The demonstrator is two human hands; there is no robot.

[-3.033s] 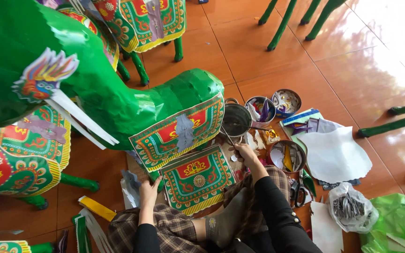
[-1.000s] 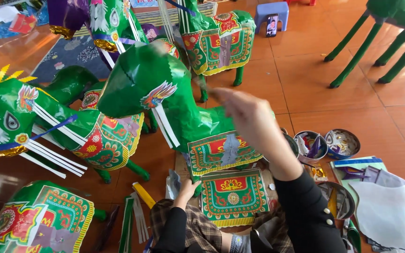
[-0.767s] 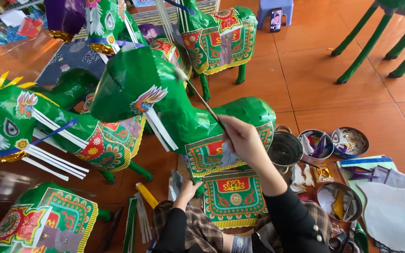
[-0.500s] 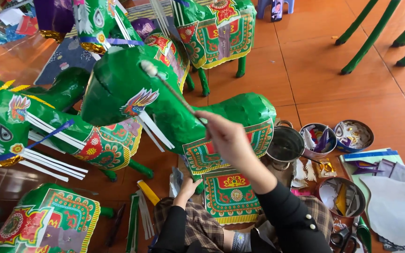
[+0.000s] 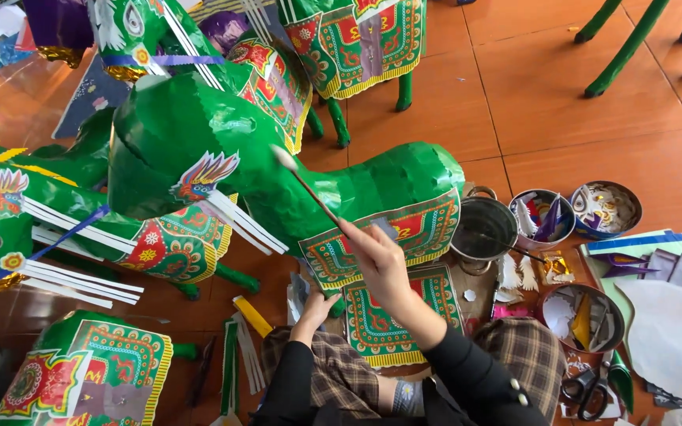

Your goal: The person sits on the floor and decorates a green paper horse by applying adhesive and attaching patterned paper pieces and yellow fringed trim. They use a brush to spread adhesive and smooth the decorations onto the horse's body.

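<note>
since half a second ago our brush [image 5: 303, 180] has slid down from the crown of the green paper horse [image 5: 278, 170] to its neck; our right hand [image 5: 378, 260] pinches the handle, our left hand [image 5: 319, 306] presses fingers down beside the patterned panel [image 5: 392, 315] on our lap. saddle cloth looks glued on, the panel and scrap bowls [image 5: 542, 214] wait, so we judge it partway done

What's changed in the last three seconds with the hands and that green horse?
The right hand left the patterned saddle panel near the lap, rose, and now holds a thin brush with its tip against the neck of the green paper horse. The left hand stayed low by the horse's front edge. The metal pot and the bowls of cut-outs stayed where they were.
</note>
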